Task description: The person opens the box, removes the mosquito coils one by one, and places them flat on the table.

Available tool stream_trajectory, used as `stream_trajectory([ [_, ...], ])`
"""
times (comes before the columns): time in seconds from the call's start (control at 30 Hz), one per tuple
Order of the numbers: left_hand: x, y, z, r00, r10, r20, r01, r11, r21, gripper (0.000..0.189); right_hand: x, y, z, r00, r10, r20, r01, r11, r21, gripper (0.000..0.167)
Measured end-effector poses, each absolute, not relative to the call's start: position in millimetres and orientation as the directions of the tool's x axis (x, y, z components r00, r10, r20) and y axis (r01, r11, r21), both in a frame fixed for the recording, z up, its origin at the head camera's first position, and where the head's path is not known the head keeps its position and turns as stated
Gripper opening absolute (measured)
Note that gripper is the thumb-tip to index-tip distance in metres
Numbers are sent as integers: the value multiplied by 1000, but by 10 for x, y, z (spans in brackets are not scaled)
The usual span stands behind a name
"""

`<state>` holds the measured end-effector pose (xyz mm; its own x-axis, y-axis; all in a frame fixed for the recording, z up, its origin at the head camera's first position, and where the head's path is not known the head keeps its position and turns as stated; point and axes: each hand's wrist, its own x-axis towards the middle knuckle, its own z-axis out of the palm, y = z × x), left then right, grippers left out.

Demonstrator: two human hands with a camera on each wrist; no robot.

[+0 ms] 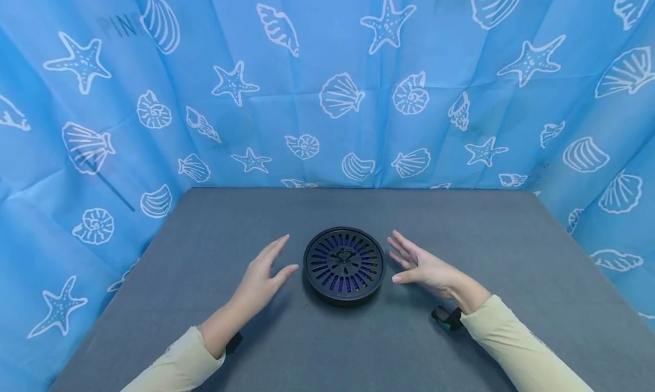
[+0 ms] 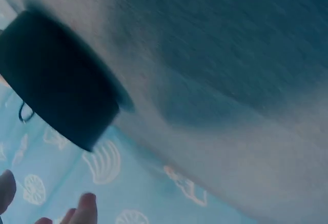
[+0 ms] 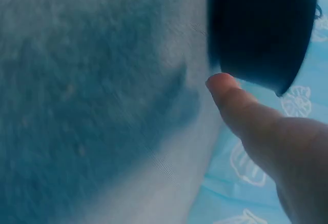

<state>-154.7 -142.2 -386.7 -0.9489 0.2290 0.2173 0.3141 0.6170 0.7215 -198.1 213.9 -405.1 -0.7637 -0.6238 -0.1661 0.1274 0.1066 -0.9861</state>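
Note:
A round black container [image 1: 344, 267] with a slotted lid stands on the grey table; purple shows through some slots and a small ring rises from the lid's middle. To its left, my left hand [image 1: 263, 275] hovers apart from it, thumb and fingers spread and holding nothing. On the other side my right hand [image 1: 422, 267] is held with fingers loosely extended, also apart from the container and bare of any object. The left wrist view shows the container's dark side wall [image 2: 56, 80] and a few fingertips [image 2: 87, 206]. In the right wrist view, a finger [image 3: 256, 116] appears near the container [image 3: 261, 29].
The grey tabletop [image 1: 245, 215] spreads around the container. A blue curtain [image 1: 307, 56] printed with white shells and starfish hangs behind it and along both sides. Small dark devices are strapped at both wrists, one plainly visible below the right wrist [image 1: 447, 318].

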Motion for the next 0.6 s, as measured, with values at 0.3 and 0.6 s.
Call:
stream_trajectory([
  [0.3, -1590, -1111, -3920, -945, 254, 205, 310, 505, 806, 49, -2067, 2029, -4117, -751, -619, -230, 142, 188, -972, 106],
  [0.6, -1783, -886, -3907, -950, 285, 130, 256, 468, 846, 42, -2115, 1921, -4117, -762, -595, -255, 52, 336, -940, 110],
])
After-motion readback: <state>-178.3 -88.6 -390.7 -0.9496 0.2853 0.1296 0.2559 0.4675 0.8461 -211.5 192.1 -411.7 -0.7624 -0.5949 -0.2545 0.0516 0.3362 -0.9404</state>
